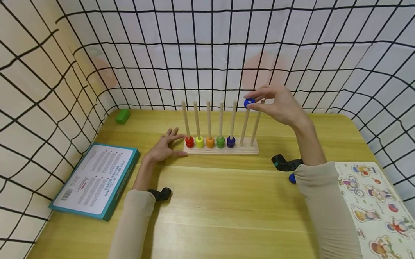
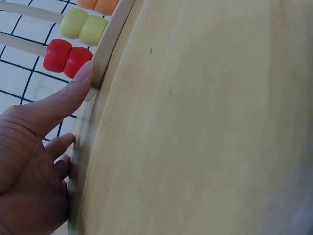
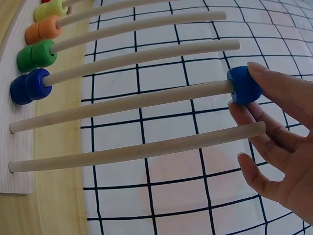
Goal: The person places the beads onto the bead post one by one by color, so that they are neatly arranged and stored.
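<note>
A wooden base (image 1: 246, 149) carries a row of upright pegs. From the left, the first five pegs bear pairs of beads: red (image 1: 189, 142), yellow (image 1: 199, 142), orange (image 1: 210, 142), green (image 1: 220, 142) and dark blue (image 1: 231, 142). My right hand (image 1: 280, 106) pinches a blue bead (image 3: 246, 85) between thumb and fingers at the tip of the sixth peg (image 3: 122, 106). The last peg (image 3: 137, 148) is bare. At the base's left end, my left hand (image 1: 162, 146) lies with fingers spread, its thumb (image 2: 73, 90) touching the base beside the red beads.
Another blue bead (image 1: 292, 178) lies on the table by the right sleeve. A green block (image 1: 123, 116) sits at the back left, above a teal-edged box (image 1: 93, 178). A sticker sheet (image 1: 379, 216) lies at the right. Black netting over white cloth (image 1: 218, 59) surrounds the table.
</note>
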Demonstrator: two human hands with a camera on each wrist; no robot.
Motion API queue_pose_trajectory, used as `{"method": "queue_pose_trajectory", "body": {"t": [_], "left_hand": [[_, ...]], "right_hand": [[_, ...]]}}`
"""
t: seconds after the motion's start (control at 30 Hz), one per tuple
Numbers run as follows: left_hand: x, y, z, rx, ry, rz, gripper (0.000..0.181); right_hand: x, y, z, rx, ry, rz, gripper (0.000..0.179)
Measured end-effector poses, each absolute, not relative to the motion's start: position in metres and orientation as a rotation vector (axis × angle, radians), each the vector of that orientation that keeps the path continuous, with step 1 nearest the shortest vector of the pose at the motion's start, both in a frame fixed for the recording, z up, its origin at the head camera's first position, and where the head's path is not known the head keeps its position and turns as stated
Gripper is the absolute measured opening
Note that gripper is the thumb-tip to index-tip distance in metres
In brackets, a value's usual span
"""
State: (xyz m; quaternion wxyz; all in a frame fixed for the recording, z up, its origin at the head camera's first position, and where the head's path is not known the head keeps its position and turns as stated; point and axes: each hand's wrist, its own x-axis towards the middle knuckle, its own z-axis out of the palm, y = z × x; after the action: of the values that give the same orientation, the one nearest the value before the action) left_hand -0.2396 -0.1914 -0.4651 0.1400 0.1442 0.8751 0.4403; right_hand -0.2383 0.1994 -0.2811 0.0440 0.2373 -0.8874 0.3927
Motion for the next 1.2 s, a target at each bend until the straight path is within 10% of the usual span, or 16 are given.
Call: {"method": "queue_pose_trajectory", "body": {"t": [1.2], "left_hand": [[-0.24,-0.189,-0.465,0.413,2.49,1.338,0.072]], "right_hand": [[-0.222,0.219,-0.294,0.52,-2.603,1.202,0.037]]}}
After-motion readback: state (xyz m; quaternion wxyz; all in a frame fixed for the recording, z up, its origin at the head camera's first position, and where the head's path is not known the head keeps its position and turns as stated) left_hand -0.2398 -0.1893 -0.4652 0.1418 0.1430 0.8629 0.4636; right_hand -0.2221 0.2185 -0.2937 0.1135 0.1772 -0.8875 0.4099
